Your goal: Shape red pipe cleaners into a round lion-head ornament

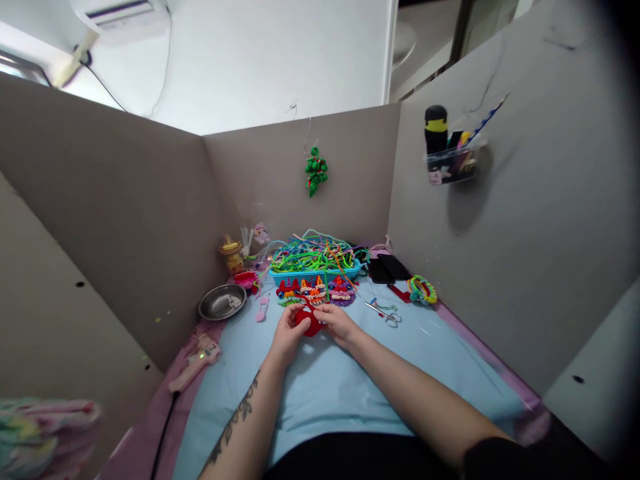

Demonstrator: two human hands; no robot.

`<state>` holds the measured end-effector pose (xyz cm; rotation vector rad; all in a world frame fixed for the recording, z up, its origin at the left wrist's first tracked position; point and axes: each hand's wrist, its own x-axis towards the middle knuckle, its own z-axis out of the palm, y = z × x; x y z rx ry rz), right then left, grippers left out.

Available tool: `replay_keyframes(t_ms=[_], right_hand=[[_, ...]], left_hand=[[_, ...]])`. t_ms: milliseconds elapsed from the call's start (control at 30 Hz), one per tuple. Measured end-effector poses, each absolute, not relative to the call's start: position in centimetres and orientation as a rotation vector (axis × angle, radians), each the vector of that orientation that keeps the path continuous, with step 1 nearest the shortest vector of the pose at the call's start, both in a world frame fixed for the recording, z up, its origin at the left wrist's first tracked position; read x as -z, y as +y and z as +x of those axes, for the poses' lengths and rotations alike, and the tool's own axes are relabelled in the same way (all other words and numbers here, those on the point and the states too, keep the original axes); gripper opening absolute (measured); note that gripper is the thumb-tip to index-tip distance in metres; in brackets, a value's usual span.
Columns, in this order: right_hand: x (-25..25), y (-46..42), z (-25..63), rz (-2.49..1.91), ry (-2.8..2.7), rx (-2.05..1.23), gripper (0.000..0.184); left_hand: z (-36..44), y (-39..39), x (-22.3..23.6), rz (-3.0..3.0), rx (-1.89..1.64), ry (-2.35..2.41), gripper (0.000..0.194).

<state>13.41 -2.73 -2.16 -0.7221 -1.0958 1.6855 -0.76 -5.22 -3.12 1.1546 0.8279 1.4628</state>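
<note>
A small red piece, rounded and fuzzy-looking [309, 324], is held low over the blue table cover. My left hand [290, 329] pinches its left side, thumb across the front. On its right edge the fingers of my right hand [337, 323] are closed. A thin red strand rises from it between the hands. Just beyond my fingers lie several finished-looking colourful pieces made of fuzzy stems, among them an orange one [314, 291] and a purple one [342, 291]. Behind them stands a blue basket [300, 276] heaped with fuzzy stems [320, 255].
Scissors [387, 315] lie to the right, near two dark phones [387, 268] and a beaded-looking yellow-green ring [423, 290]. Left are a metal bowl [223, 303], a pink clip-like tool [263, 309] and a corded glue gun [196, 367]. Grey partitions [350, 173] enclose the table.
</note>
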Motion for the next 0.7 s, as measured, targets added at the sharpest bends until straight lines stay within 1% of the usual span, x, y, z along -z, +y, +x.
replay_keyframes(t_ms=[267,500,600,700], right_hand=[[2.51,-2.44,13.48,-0.688,-1.158,-1.708,0.02],[2.76,-2.2,13.98,-0.69,-1.188,-1.759,0.024],[2.94,-2.02,14.14,-0.688,-1.167,-1.769,0.026],[3.09,-1.78,14.19,-0.696,-1.083,-1.773,0.028]], left_hand=[[-0.4,-5.84,2.51,1.305,-1.433,0.854,0.058],[-0.64,-5.59,3.05,1.368,-1.439,0.89,0.069],[-0.77,-5.46,3.09,1.386,-1.492,0.9,0.068],[-0.95,-5.38,2.76,1.338,-1.602,0.922,0.061]])
